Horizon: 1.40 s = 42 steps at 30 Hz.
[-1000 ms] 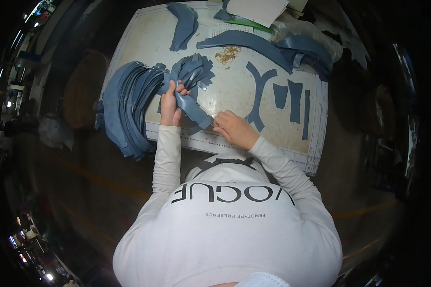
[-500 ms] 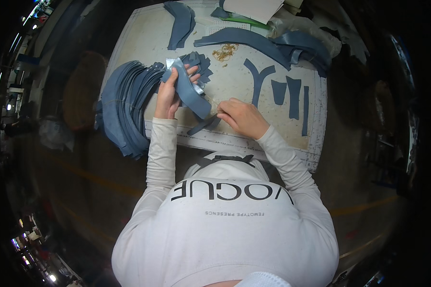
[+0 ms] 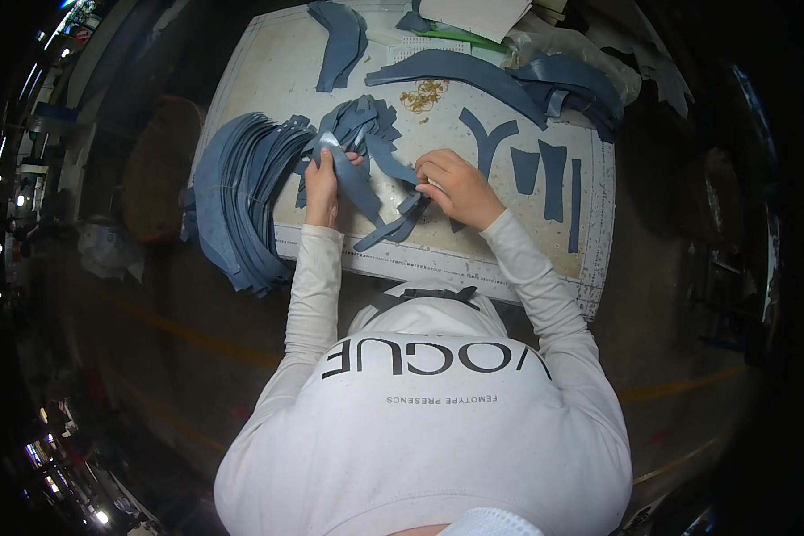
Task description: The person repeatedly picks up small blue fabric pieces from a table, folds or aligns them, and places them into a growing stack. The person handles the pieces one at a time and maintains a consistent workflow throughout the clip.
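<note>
Two bare hands, both over a pale work table (image 3: 286, 98). Left hand (image 3: 322, 189): partly closed, thumb over the front, fingers curled behind; grips one glossy blue strip (image 3: 356, 190) near its upper end, the strip slanting down toward the right across the middle of the near half of the table. Right hand (image 3: 457, 186): fingers bent, tips drawn together, at the right end of a curved blue piece (image 3: 395, 164); whether it pinches that piece cannot be told.

One fanned bundle (image 3: 359, 116) of blue pieces, just beyond the left hand. One narrow blue length (image 3: 386, 235), lying near the table's front edge, below the held strip. One large stack (image 3: 241, 201) of curved blue pieces, at the table's left edge.

Right side, single layer: one forked blue shape (image 3: 485, 147), partly behind the right hand; one short tapered piece (image 3: 524, 170); one waisted piece (image 3: 553, 183); one thin straight piece (image 3: 575, 205), outermost.

Far side: one bent blue pile (image 3: 339, 45), left; one long curved blue pile (image 3: 456, 70), centre to right; one scatter of yellowish bands (image 3: 424, 94), just in front of it; white sheets (image 3: 482, 16); one crumpled clear plastic bag (image 3: 567, 43), at the right corner
</note>
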Motion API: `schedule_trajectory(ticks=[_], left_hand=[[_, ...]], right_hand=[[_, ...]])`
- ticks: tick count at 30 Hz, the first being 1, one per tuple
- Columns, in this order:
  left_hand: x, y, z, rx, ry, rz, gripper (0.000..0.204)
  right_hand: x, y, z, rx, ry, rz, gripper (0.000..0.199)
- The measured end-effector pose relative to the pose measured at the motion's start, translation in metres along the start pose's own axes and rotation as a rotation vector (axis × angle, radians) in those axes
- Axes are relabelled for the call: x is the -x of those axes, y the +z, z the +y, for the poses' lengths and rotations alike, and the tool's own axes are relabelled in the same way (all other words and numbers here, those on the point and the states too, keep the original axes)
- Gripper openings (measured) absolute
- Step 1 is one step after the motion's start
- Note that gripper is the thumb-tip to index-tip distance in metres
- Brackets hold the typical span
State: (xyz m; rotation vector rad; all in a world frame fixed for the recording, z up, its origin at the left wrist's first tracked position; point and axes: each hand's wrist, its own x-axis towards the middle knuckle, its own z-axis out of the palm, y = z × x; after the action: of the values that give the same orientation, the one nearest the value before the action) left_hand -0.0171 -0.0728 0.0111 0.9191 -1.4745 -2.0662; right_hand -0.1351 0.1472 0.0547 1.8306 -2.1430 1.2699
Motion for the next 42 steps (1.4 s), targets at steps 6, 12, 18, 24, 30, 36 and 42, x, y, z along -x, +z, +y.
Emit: schedule_trajectory(ticks=[6,12,18,24,30,36,42], left_hand=[[-0.001,-0.009,-0.001,0.426,-0.364,-0.153,0.032],[0.027,0.019,0.010,0.288,-0.692,-0.367,0.034],[0.031,0.034,0.025,0.136,-0.484,-0.415,0.030],[0.023,0.026,0.031,0.034,-0.431,-0.278,0.015],[0.019,0.020,0.059,-0.137,-0.034,0.010,0.020],[0.014,0.001,0.088,-0.023,0.190,0.135,0.019],[0.032,-0.029,0.132,-0.056,0.399,0.218,0.020]], right_hand=[[-0.001,0.005,0.021,-0.440,0.405,0.014,0.012],[-0.025,0.005,0.011,-0.466,0.204,-0.005,0.014],[-0.036,0.012,-0.012,-0.222,-0.030,-0.082,0.016],[-0.024,0.016,-0.025,-0.131,-0.024,-0.078,0.017],[-0.001,0.014,-0.033,-0.123,0.011,-0.216,0.016],[0.015,0.006,-0.015,0.004,0.054,-0.393,0.015],[-0.004,0.013,0.034,-0.080,0.536,-0.350,0.015]])
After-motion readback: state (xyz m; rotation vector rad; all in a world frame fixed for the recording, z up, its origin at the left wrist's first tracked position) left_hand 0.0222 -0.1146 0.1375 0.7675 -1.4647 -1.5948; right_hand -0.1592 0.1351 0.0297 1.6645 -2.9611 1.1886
